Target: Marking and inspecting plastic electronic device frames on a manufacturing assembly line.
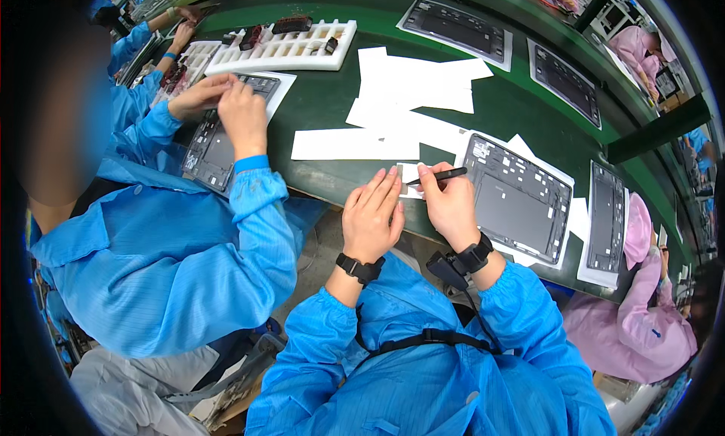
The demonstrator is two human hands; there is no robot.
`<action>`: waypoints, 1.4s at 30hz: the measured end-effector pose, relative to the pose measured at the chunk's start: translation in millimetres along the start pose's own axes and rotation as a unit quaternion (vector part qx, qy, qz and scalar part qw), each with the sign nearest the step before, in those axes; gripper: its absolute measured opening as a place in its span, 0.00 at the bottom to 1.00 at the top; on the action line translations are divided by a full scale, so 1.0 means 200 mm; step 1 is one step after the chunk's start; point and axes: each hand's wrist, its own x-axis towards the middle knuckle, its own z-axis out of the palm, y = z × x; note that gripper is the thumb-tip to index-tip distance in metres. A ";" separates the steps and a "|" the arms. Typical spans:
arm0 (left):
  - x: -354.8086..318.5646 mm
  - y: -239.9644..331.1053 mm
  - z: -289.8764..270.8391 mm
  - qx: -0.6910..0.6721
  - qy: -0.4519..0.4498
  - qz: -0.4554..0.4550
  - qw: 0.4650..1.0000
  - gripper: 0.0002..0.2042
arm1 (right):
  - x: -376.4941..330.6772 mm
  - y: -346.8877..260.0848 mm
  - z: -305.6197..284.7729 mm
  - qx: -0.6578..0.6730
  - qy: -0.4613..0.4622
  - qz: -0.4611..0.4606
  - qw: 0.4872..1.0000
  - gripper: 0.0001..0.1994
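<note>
My left hand (371, 215) lies with its fingers stretched out and close together, fingertips at the left edge of a small white piece (411, 173) by the table's near edge. Between thumb and fingers my right hand (451, 209) grips slim black tweezers (447, 175), as far as their shape shows. The tip of the tweezers points left, down onto the small piece. Just right of my right hand, a dark tablet-shaped housing (521, 198) lies flat on a white sheet, inner side up.
White paper sheets (411, 85) lie loosely beyond my hands on the green table (321, 104). More dark housings (457, 30) rest at the back and right. A white foam tray (283, 55) stands far left. At my left, a co-worker's hands (242, 115) work over another housing.
</note>
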 end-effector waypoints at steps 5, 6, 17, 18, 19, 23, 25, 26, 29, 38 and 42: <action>-0.01 0.01 0.00 0.000 -0.004 0.002 1.000 0.18 | -0.01 0.01 0.02 0.077 0.025 0.003 0.997 0.12; -0.01 0.00 0.00 0.000 -0.004 0.004 1.000 0.18 | -0.01 0.01 0.02 0.085 0.022 0.010 0.996 0.11; 0.01 0.03 -0.05 -0.060 -0.030 -0.049 0.997 0.17 | -0.03 -0.09 -0.36 0.303 0.086 0.017 0.949 0.12; 0.02 0.04 -0.07 -0.078 -0.041 -0.079 0.993 0.17 | -0.05 -0.08 -0.46 0.292 0.111 0.025 0.950 0.12; 0.04 0.07 -0.07 -0.089 -0.022 -0.093 0.991 0.12 | -0.06 -0.04 -0.51 0.292 0.120 0.023 0.948 0.12; 0.10 0.19 -0.03 -0.133 0.027 -0.134 0.982 0.04 | -0.11 0.10 -0.52 0.236 0.099 0.106 0.961 0.11; 0.14 0.27 0.03 -0.136 -0.011 -0.131 0.982 0.04 | -0.12 0.14 -0.45 0.222 0.086 0.102 0.966 0.12; 0.15 0.30 0.04 -0.132 -0.048 -0.137 0.980 0.04 | -0.13 0.15 -0.42 0.218 0.086 0.090 0.968 0.13; 0.20 0.36 0.09 -0.105 -0.073 -0.119 0.985 0.07 | -0.14 0.15 -0.40 0.199 0.103 0.084 0.971 0.13; 0.20 0.36 0.14 -0.047 -0.134 -0.113 0.983 0.10 | -0.14 0.23 -0.36 0.105 0.106 0.041 0.988 0.11; 0.22 0.37 0.15 -0.046 -0.126 -0.111 0.985 0.11 | -0.14 0.23 -0.34 0.079 0.134 0.002 0.988 0.13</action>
